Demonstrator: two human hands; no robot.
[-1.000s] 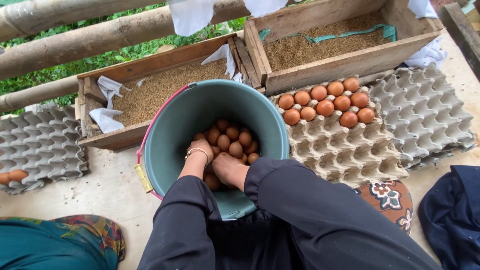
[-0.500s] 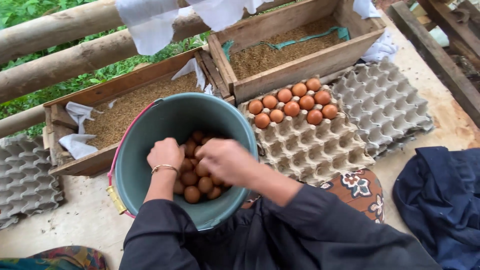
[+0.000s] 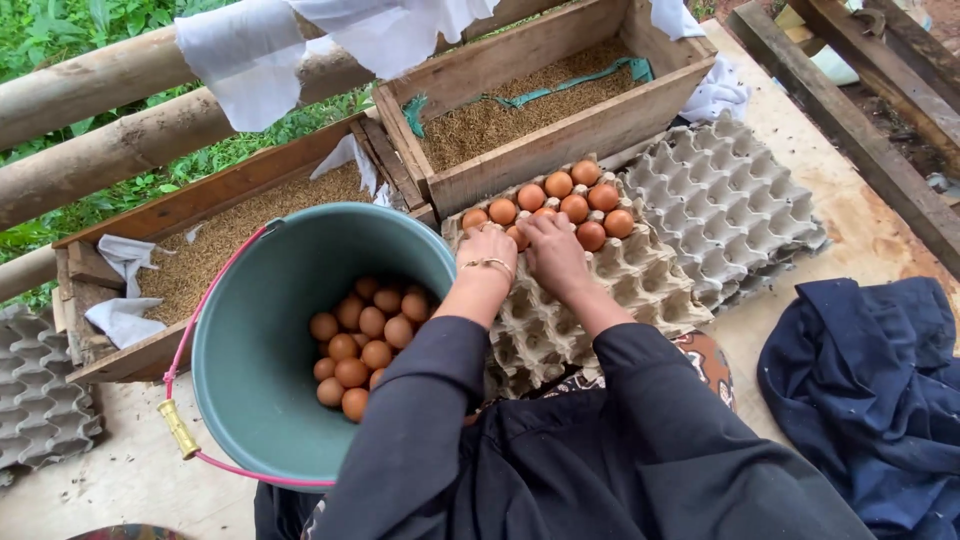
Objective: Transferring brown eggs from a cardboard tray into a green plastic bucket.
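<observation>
My left hand (image 3: 487,255), a thin bracelet on its wrist, and my right hand (image 3: 553,255) rest side by side, palms down, on a grey cardboard egg tray (image 3: 560,330). Their fingers curl over brown eggs at the near edge of the brown eggs (image 3: 575,200) that fill the tray's far rows. One egg shows between the two hands. A teal bucket (image 3: 250,300) with a pink handle stands just left of the tray, with several brown eggs (image 3: 365,335) in its bottom. Dark sleeves cover both arms.
Two wooden boxes of grain husk (image 3: 520,110) (image 3: 230,240) stand behind the bucket and tray. More grey trays lie at the right (image 3: 730,210) and far left (image 3: 40,400). A dark blue cloth (image 3: 870,380) lies at the right. White cloths (image 3: 250,60) hang on a log rail.
Both hands have come out of the bucket and moved right onto the egg tray. The view has shifted, so the bucket now sits further left.
</observation>
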